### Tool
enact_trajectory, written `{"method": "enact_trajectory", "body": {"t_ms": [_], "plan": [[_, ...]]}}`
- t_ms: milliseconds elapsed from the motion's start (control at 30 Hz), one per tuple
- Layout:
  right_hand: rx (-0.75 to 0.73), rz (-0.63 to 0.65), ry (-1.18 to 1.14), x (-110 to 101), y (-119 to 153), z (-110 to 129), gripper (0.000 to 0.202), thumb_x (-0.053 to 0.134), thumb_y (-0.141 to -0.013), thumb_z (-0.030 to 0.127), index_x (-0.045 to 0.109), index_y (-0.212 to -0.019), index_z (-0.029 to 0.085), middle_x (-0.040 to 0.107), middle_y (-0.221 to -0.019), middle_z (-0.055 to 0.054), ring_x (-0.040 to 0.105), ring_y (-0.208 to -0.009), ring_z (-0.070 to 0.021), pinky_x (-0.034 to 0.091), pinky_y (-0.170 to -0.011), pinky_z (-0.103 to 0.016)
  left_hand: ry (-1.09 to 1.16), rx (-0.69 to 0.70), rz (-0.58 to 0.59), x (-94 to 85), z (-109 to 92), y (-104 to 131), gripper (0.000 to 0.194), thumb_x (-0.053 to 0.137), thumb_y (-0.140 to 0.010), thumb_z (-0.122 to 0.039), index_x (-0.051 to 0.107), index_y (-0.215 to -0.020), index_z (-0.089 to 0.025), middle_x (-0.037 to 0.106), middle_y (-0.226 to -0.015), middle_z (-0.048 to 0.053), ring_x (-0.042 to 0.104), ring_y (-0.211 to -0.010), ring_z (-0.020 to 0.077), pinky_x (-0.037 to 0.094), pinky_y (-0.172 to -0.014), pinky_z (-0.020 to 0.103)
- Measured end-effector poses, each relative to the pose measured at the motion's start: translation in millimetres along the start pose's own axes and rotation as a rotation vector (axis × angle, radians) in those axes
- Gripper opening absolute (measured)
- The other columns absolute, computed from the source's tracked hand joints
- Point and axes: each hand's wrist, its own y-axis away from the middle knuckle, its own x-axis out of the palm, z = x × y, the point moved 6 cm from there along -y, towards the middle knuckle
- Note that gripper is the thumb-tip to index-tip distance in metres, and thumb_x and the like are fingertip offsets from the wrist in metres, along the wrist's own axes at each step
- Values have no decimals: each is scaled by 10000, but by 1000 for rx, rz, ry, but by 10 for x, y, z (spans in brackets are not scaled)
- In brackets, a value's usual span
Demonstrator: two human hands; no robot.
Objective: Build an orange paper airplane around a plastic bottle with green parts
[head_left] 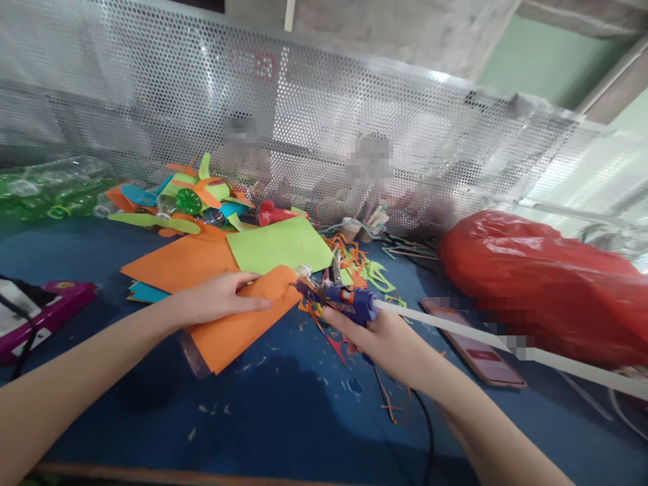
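My left hand (217,300) grips a clear bottle wrapped in orange paper (237,324), lying on its side on the blue table (283,418); the bottle's base shows at the lower left of the wrap. A blue glue gun (349,302) sits in my right hand (389,341), its nozzle pointing at the right end of the wrapped bottle. A long white glue stick (480,334) sticks out of the gun's back to the right. The gun's black cord (428,425) trails toward me.
Orange and green paper sheets (276,246), paper scraps and finished bottle crafts (192,199) lie behind. A phone (476,351) and a red plastic bag (547,283) sit right, a pink box (48,310) left. A perforated metal screen (324,121) bounds the far edge.
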Motion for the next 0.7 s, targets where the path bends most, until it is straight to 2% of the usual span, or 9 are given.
{"method": "enact_trajectory", "body": {"t_ms": [100, 233, 400, 567, 700], "plan": [[30, 58, 10, 74, 35, -10, 377, 436, -892, 532, 639, -948, 218, 612, -657, 16, 557, -565, -139, 452, -540, -253, 6, -5, 0, 3, 7, -3, 859, 552, -692, -679, 410, -1369, -170, 460, -1410, 116, 459, -1250, 325, 404, -991, 384], [14, 65, 37, 106, 64, 11, 388, 435, -892, 538, 639, -909, 209, 563, -592, 30, 515, -532, -124, 429, -531, -246, -11, -21, -6, -2, 24, -9, 871, 544, -691, -686, 397, -1372, -163, 438, -1424, 128, 464, -1242, 322, 399, -990, 395], [32, 33, 20, 53, 42, -2, 382, 447, -885, 534, 648, -917, 211, 594, -609, 17, 549, -548, -144, 449, -530, -258, -27, -12, 2, -5, -23, 17, 864, 529, -699, -693, 413, -1362, -151, 456, -1413, 117, 464, -1247, 318, 427, -962, 344], [-11, -29, 22, -44, 0, 49, 322, 485, -879, 485, 655, -1017, 248, 664, -723, -3, 616, -691, -189, 491, -621, -285, -40, -5, 10, 1, -34, 28, 852, 522, -698, -705, 427, -1356, -172, 425, -1435, 104, 421, -1283, 324, 410, -986, 363], [-6, -66, 10, -80, -19, 48, 311, 520, -854, 477, 667, -993, 241, 648, -662, -5, 619, -682, -202, 484, -571, -276, -85, 1, -43, -27, -21, 31, 868, 521, -691, -703, 427, -1364, -163, 437, -1426, 107, 424, -1280, 332, 400, -997, 374]]}}
